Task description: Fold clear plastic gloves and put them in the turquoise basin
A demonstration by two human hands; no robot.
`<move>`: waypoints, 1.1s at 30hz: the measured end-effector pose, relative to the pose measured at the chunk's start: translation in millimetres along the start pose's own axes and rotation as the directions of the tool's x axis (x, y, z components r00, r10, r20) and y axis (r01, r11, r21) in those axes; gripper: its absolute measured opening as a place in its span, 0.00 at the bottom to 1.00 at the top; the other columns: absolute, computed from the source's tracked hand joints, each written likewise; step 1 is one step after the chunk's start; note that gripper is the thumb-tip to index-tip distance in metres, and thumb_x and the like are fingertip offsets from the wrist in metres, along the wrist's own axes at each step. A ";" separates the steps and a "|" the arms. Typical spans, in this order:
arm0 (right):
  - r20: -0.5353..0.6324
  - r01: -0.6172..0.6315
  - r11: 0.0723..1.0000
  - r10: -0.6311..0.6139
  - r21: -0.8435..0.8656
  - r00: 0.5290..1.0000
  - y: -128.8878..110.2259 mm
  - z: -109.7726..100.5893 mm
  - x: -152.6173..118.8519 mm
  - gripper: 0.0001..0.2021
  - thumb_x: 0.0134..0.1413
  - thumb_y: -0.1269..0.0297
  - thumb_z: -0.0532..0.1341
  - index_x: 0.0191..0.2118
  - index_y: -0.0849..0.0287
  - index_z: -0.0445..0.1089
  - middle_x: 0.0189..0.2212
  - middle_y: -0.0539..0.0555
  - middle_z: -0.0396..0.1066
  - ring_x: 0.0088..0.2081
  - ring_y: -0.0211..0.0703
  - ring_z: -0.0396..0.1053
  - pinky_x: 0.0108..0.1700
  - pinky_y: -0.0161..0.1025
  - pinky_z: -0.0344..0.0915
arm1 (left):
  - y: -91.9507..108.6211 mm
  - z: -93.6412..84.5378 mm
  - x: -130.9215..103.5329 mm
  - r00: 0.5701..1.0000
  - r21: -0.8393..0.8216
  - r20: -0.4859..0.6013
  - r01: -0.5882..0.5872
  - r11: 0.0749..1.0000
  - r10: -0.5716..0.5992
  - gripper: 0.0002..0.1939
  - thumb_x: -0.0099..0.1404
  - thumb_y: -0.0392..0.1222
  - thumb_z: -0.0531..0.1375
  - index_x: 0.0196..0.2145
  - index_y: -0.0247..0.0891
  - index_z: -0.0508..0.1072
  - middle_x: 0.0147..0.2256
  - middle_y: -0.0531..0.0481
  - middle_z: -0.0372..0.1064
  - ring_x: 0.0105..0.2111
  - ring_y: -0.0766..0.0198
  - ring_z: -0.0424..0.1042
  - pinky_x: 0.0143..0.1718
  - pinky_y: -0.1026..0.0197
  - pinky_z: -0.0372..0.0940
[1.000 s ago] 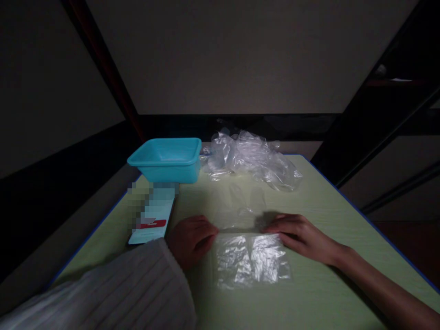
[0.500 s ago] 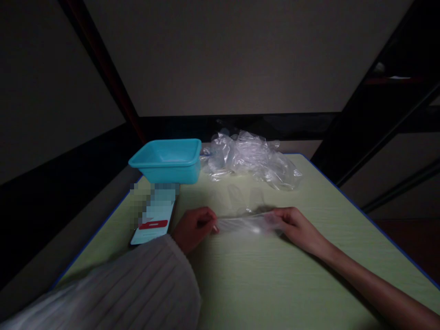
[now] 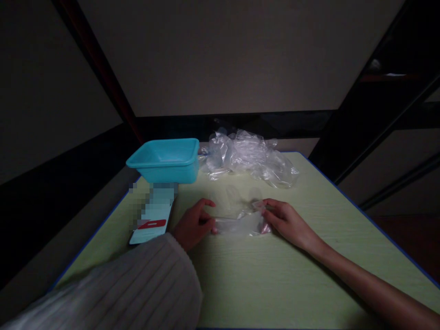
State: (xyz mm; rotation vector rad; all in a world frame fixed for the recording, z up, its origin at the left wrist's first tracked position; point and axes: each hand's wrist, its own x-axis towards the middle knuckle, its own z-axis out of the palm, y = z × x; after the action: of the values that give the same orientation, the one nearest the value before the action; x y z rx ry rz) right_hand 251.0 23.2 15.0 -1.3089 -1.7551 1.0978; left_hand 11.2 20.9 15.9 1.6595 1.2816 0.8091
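Note:
A clear disposable plastic glove (image 3: 237,225) lies low over the table, its finger parts pointing away from me and its cuff end folded nearer to me. My left hand (image 3: 196,223) is at the glove's left edge, thumb and a lower fingertip against the film, with the index finger lifted apart. My right hand (image 3: 283,220) pinches the glove's right edge between thumb and fingers; some fingertips show through the film. Beyond the glove sits a crumpled heap of clear plastic gloves (image 3: 249,153).
A turquoise plastic basin (image 3: 165,173) stands at the back left of the pale green table (image 3: 275,284), which has a blue edge. In front of the basin, beside my left wrist, lies a phone (image 3: 149,233) with its screen lit. A wall rises behind the table.
My left index finger has lifted away from the thumb. My right hand has moved slightly left, and the glove, stretched tight before, now hangs slacker and its right edge is bunched.

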 end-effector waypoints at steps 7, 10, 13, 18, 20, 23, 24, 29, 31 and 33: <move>-0.011 -0.026 0.995 0.027 0.092 1.000 -8.3 2.5 -2.6 0.19 0.43 0.64 0.57 0.44 0.64 0.61 0.14 0.43 0.59 0.16 0.33 0.53 0.18 0.31 0.47 | 0.1 1.3 0.2 1.000 -0.006 0.003 0.010 1.000 -0.010 0.14 0.50 0.30 0.53 0.37 0.38 0.60 0.15 0.62 0.67 0.20 0.65 0.70 0.24 0.65 0.62; -0.006 0.026 0.988 -0.025 0.152 1.000 -6.0 3.7 -2.5 0.18 0.43 0.65 0.58 0.44 0.63 0.60 0.19 0.45 0.62 0.19 0.35 0.58 0.22 0.32 0.52 | 0.7 1.7 -0.2 1.000 -0.005 0.002 0.002 1.000 -0.002 0.14 0.50 0.31 0.53 0.37 0.38 0.60 0.16 0.62 0.67 0.19 0.66 0.70 0.24 0.65 0.62; 0.015 0.071 0.977 -0.076 0.203 0.997 -2.4 5.0 -2.7 0.16 0.46 0.65 0.57 0.43 0.61 0.59 0.21 0.46 0.62 0.21 0.35 0.59 0.23 0.34 0.54 | 1.1 2.0 -0.6 1.000 -0.021 0.007 -0.001 1.000 0.001 0.14 0.50 0.31 0.53 0.37 0.38 0.60 0.16 0.62 0.67 0.19 0.66 0.70 0.24 0.65 0.62; 0.069 0.130 0.967 -0.149 0.219 0.986 -0.9 6.0 -4.3 0.08 0.51 0.68 0.54 0.39 0.60 0.59 0.26 0.48 0.61 0.26 0.36 0.63 0.27 0.35 0.59 | -0.9 2.6 -0.8 1.000 -0.041 0.005 0.000 0.999 0.000 0.14 0.50 0.32 0.52 0.37 0.39 0.60 0.16 0.62 0.66 0.19 0.65 0.70 0.23 0.64 0.62; 0.104 0.152 0.965 -0.177 0.216 0.979 -1.5 5.8 -4.8 0.07 0.53 0.70 0.52 0.39 0.60 0.58 0.30 0.50 0.62 0.29 0.37 0.65 0.31 0.37 0.62 | -1.5 2.9 -0.6 1.000 -0.040 0.009 -0.005 0.999 0.005 0.14 0.50 0.32 0.53 0.37 0.39 0.60 0.16 0.62 0.66 0.19 0.65 0.69 0.23 0.64 0.61; 0.136 0.179 0.958 -0.212 0.224 0.968 -1.1 5.8 -5.0 0.07 0.53 0.72 0.51 0.39 0.59 0.58 0.33 0.52 0.63 0.32 0.38 0.67 0.35 0.39 0.64 | -0.6 3.4 -0.3 1.000 -0.031 0.007 0.007 0.999 -0.006 0.14 0.50 0.32 0.53 0.37 0.38 0.60 0.15 0.63 0.66 0.19 0.65 0.69 0.23 0.65 0.60; 0.147 0.185 0.955 -0.222 0.231 0.964 -0.5 5.9 -4.9 0.08 0.53 0.73 0.52 0.40 0.58 0.57 0.33 0.52 0.64 0.32 0.38 0.67 0.35 0.39 0.64 | 0.0 3.5 -0.3 1.000 -0.029 0.005 0.020 0.999 -0.020 0.14 0.50 0.32 0.53 0.37 0.38 0.60 0.15 0.63 0.66 0.19 0.65 0.69 0.23 0.65 0.60; 0.195 0.177 0.950 -0.230 0.258 0.953 1.6 6.1 -4.1 0.11 0.55 0.70 0.52 0.45 0.57 0.54 0.33 0.53 0.67 0.32 0.40 0.68 0.34 0.40 0.64 | 2.6 3.4 -0.9 0.998 -0.031 -0.002 0.056 0.998 -0.056 0.15 0.49 0.32 0.53 0.37 0.38 0.60 0.15 0.63 0.65 0.19 0.65 0.69 0.23 0.65 0.60; 0.212 0.153 0.954 -0.210 0.259 0.954 0.6 5.6 -4.4 0.12 0.56 0.69 0.51 0.47 0.57 0.53 0.30 0.52 0.69 0.32 0.41 0.68 0.34 0.41 0.64 | 2.8 3.4 -1.2 0.998 -0.031 -0.007 0.056 0.998 -0.056 0.15 0.49 0.32 0.53 0.37 0.38 0.61 0.15 0.63 0.65 0.19 0.65 0.69 0.23 0.65 0.60; 0.224 0.138 0.957 -0.197 0.256 0.954 -1.2 5.1 -5.0 0.14 0.57 0.67 0.51 0.49 0.58 0.52 0.30 0.52 0.69 0.32 0.42 0.69 0.35 0.42 0.64 | 2.7 3.6 -1.2 0.998 -0.033 -0.014 0.062 0.998 -0.062 0.14 0.49 0.32 0.53 0.37 0.38 0.61 0.15 0.63 0.65 0.19 0.65 0.69 0.23 0.65 0.60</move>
State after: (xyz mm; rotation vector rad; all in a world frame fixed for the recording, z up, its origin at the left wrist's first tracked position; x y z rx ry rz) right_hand 247.3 17.1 13.8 -0.8898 -1.8076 1.3704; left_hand 15.2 18.6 16.8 1.5828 1.3170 0.8031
